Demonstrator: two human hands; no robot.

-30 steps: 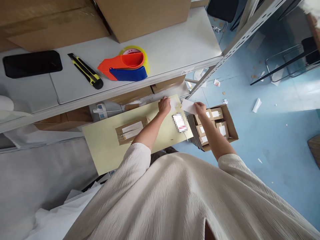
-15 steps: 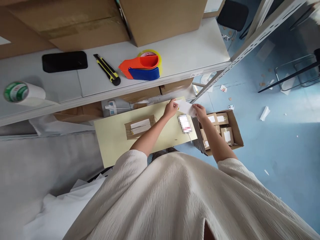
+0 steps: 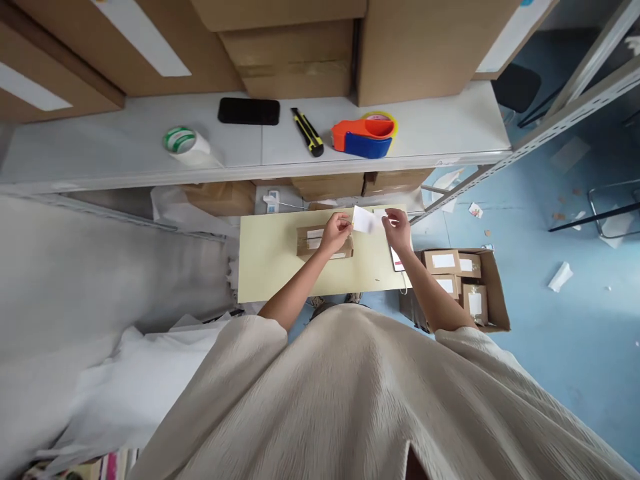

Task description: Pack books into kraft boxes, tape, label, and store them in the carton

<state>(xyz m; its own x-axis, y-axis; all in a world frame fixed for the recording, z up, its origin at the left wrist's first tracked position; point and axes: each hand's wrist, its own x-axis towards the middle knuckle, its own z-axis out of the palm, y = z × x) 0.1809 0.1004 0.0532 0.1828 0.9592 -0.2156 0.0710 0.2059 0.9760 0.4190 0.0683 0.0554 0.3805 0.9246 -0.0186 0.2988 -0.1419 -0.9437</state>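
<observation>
1. Here are the two hands, raised over the far right part of the pale yellow desk, with a white slip between them.
2. The left hand has its fingers curled in, thumb and fingertips pinching the slip's left end.
3. Over on the right, the right hand grips the other end with bent fingers; the slip looks bright on its left part and fainter toward this hand.
4. Below the left hand, and partly covered by it, lies a small taped carton with a white patch on top; whether hand and carton touch, I cannot tell.
5. Just under the right wrist, a phone with a lit screen sits near the desk's right edge, partly hidden, a white cord trailing from its near end.
6. Right of the desk, an open box holds several small labelled cartons.
7. Up on the far shelf, from left to right: a white roll with a green-ringed end, a black phone, a yellow-and-black cutter and an orange-and-blue tape dispenser.
8. Large cardboard boxes line up behind those tools, while scraps of paper dot the blue floor at right.
</observation>
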